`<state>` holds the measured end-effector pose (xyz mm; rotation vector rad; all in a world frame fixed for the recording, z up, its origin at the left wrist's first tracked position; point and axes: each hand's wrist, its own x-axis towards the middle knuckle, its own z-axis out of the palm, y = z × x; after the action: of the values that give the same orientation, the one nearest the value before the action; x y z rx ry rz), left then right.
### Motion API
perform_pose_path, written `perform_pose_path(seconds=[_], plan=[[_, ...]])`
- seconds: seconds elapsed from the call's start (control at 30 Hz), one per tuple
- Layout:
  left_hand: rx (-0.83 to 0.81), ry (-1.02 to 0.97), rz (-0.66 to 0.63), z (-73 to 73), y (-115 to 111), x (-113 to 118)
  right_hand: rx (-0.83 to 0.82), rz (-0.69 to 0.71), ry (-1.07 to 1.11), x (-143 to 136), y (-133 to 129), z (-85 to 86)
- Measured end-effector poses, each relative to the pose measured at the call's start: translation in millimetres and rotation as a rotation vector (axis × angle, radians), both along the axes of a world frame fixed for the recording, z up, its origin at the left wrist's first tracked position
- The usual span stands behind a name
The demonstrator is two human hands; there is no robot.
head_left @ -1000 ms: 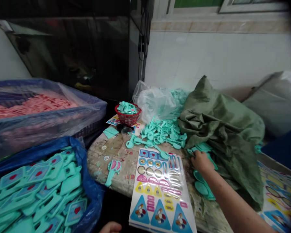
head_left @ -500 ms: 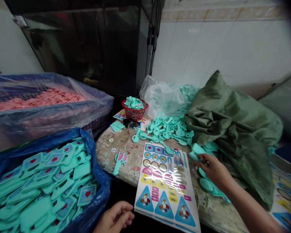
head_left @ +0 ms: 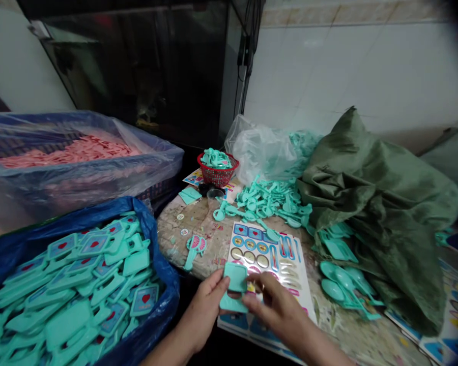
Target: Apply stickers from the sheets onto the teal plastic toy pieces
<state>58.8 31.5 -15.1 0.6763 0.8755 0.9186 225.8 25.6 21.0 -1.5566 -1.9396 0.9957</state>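
Two teal square pieces, the upper teal piece [head_left: 235, 277] and one just below it, are between my hands, above the sticker sheets [head_left: 250, 244]. My left hand [head_left: 208, 300] pinches their left side. At their right side my right hand [head_left: 277, 305] has its fingers bent around the edge; whether it grips or only touches them is unclear. The sheets show hearts, circles, fans and triangles. A teal piece with pink fan stickers [head_left: 195, 249] lies to their left, and a heap of teal spoon-like pieces [head_left: 269, 198] is behind them.
A blue-lined container [head_left: 156, 264] of teal pieces, many with heart stickers, is at the left. Behind it stands a plastic-covered crate [head_left: 137, 175] of pink pieces. A red basket [head_left: 218, 177] sits at the back. A green sack [head_left: 374, 203] and teal spoons [head_left: 343, 282] are at the right.
My right hand has come from beside the green sack to above the sheets, bringing teal pieces. My left hand has moved up and right and now holds them. The view has shifted slightly.
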Motion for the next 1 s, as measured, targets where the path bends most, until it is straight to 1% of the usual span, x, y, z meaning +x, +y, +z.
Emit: perform_pose_path(seconds=[0.07,0.13,0.27,0.37,0.43,0.5,0.6,0.7,0.83,1.0], plan=[[-0.038,-0.062,0.068,-1.8,9,0,-0.009,-0.150,0.031,5,25,2.5],[-0.060,-0.114,0.120,-4.3,18,3,0.010,-0.237,-0.006,8,55,-1.8],[-0.065,-0.167,0.154,-13.0,35,13,0.056,-0.300,-0.150,11,110,-28.4],[-0.081,-0.152,0.151,-21.7,44,17,0.077,-0.353,-0.245,14,133,-47.2],[-0.107,-0.134,0.137,-25.7,48,17,0.080,-0.381,-0.294,17,139,-53.9],[-0.118,-0.119,0.118,-26.9,50,16,0.080,-0.400,-0.338,18,140,-56.3],[-0.119,-0.101,0.096,-25.9,50,15,0.089,-0.409,-0.404,16,137,-56.3],[-0.123,-0.107,0.080,-26.4,50,15,0.099,-0.388,-0.451,12,133,-56.1],[-0.131,-0.100,0.070,-30.3,52,16,0.087,-0.358,-0.478,12,132,-56.8],[-0.130,-0.120,0.067,-36.0,52,16,0.090,-0.374,-0.507,12,134,-54.3]])
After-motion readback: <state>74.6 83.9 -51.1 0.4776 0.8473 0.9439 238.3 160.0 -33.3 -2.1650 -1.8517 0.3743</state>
